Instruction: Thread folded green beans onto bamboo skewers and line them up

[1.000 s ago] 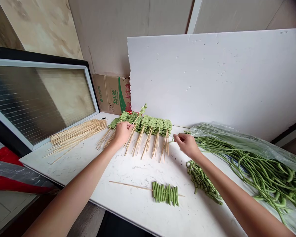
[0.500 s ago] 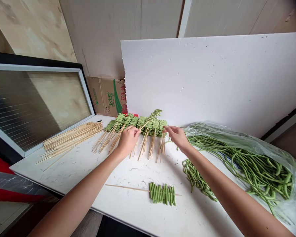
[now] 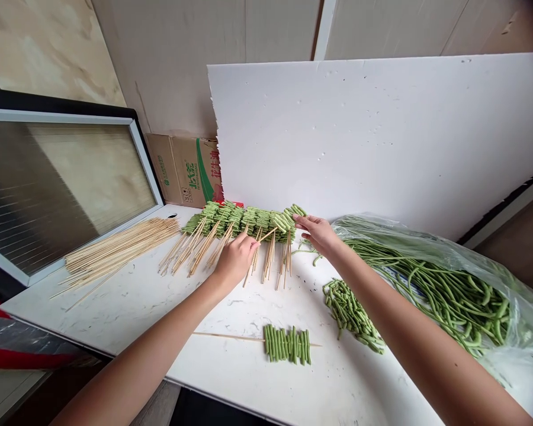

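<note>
A row of finished green-bean skewers (image 3: 231,220) lies at the back of the white table (image 3: 142,307), sticks pointing toward me. My left hand (image 3: 235,260) is pinched on the stick of one skewer at the row's right end. My right hand (image 3: 317,232) touches the bean end of that same skewer (image 3: 288,218), fingers closed on it. One more finished skewer (image 3: 286,344) lies alone nearer to me. A small heap of cut bean pieces (image 3: 350,310) sits under my right forearm.
Bare bamboo sticks (image 3: 115,251) are piled at the left by a glass-topped freezer (image 3: 57,177). A clear plastic bag of long beans (image 3: 448,290) fills the right. A white foam board (image 3: 382,136) and a cardboard box (image 3: 186,171) stand behind.
My left hand moved right along the row with a skewer's stick. My right hand reached up to the skewer's bean end, and the skewer came down onto the row's right end.
</note>
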Motion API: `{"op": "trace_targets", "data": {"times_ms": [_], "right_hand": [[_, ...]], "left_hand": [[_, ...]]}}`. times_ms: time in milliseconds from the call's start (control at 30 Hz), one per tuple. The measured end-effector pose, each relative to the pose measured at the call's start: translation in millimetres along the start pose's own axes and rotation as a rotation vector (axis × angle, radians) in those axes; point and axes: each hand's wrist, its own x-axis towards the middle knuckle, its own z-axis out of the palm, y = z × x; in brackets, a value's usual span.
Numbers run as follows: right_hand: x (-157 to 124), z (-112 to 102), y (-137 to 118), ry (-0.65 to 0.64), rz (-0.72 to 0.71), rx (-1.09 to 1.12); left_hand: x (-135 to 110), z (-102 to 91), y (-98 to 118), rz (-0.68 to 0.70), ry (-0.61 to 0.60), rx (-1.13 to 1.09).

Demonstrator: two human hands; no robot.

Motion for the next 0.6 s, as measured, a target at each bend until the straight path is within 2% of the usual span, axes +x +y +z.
{"op": "trace_targets", "data": {"times_ms": [133, 433, 600], "right_hand": [[-1.2, -1.5, 4.0, -0.010, -0.029, -0.024], [-10.6, -4.3, 9.8, -0.048, -0.022, 0.137], [-14.9, -4.0, 9.3, -0.060, -0.031, 0.180]], "left_hand": [[-1.8, 0.3, -0.7, -0.005, -0.016, 0.049], [-7.9, -7.7, 2.9, -0.065, -0.047, 0.099], [-8.0, -9.7, -2.0, 0.021, -0.006, 0.083]]}}
